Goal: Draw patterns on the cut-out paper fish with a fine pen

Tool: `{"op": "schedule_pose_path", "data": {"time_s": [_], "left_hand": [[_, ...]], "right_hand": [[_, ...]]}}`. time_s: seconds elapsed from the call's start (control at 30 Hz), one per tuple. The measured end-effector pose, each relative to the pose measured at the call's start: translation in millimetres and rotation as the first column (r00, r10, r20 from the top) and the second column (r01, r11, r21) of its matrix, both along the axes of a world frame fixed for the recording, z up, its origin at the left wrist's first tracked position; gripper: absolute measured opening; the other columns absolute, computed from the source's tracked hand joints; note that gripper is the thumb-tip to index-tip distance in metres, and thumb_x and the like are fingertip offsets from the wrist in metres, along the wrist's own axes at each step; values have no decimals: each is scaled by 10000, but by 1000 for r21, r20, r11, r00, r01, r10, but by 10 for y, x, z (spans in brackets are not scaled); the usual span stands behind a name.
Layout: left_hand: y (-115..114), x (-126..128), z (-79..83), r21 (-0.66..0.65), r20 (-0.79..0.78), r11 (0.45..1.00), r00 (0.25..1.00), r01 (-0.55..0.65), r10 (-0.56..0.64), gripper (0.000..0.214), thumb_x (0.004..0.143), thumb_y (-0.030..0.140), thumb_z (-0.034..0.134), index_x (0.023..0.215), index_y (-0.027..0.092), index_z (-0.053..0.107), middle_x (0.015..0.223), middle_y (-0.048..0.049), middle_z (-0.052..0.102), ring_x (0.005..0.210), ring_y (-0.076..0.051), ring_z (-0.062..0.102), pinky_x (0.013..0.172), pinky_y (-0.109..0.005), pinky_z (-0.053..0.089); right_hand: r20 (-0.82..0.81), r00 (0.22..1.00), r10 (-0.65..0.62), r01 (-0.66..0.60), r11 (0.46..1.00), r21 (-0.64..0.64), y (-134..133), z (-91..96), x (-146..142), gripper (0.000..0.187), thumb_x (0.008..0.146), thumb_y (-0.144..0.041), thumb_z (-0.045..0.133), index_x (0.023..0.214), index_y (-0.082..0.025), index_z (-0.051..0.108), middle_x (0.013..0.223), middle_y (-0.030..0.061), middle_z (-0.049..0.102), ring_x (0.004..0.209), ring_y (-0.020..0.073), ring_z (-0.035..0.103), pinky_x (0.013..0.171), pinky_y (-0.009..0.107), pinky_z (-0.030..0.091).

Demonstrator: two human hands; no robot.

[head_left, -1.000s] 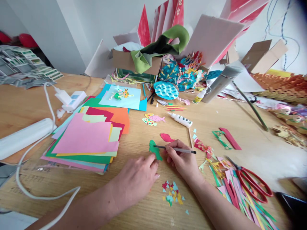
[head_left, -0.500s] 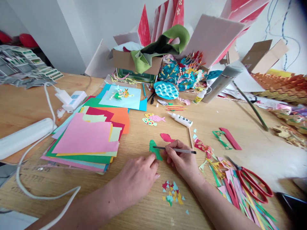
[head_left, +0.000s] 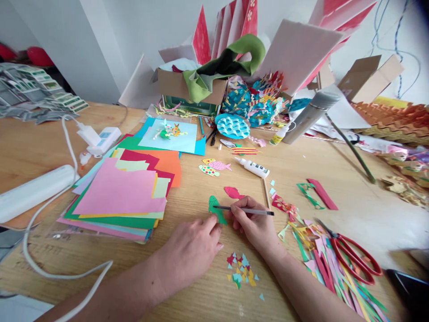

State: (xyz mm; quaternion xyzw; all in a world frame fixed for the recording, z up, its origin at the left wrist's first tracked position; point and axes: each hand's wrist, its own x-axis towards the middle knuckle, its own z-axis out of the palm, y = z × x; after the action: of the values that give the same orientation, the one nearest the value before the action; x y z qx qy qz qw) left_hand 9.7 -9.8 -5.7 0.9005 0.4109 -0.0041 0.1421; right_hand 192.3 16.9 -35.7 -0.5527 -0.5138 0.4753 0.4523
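One green fish (head_left: 218, 213), pointing away, slightly left, is touched by the loosely curled, ungripping left hand (head_left: 197, 243) while a pen (head_left: 248, 210) is pinched across it by the right hand (head_left: 256, 228)

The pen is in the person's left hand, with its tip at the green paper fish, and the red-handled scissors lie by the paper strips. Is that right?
Not quite: the head view shows the pen in the right hand. Its tip is at the green paper fish, and the red-handled scissors lie by the paper strips.
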Motion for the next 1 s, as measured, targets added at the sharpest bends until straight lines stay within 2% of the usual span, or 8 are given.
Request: {"op": "schedule_pose_path", "data": {"time_s": [0.4, 1.0], "left_hand": [[-18, -6, -41, 26, 1, 1000, 1000, 7, -8, 255, 977, 271, 541, 1196, 163, 615, 1224, -98, 620, 995, -267, 666, 801, -428, 599], [-7, 12, 20, -1, -5, 1000, 1000, 2, -2, 258, 972, 254, 546, 1202, 158, 614, 1207, -97, 630, 1000, -266, 667, 810, -410, 598]], "right_hand": [[0, 1000, 4, -4, 1000, 1, 3, 6, -2, 315, 790, -467, 691, 716, -190, 560, 558, 3, 631, 393, 89, 505, 365, 188, 373], [-19, 999, 45, -45, 999, -5, -13, 15, 2, 341, 782, -497, 708, 699, -192, 580, 574, 23, 652, 404, 101, 516, 368, 201, 378]]}}
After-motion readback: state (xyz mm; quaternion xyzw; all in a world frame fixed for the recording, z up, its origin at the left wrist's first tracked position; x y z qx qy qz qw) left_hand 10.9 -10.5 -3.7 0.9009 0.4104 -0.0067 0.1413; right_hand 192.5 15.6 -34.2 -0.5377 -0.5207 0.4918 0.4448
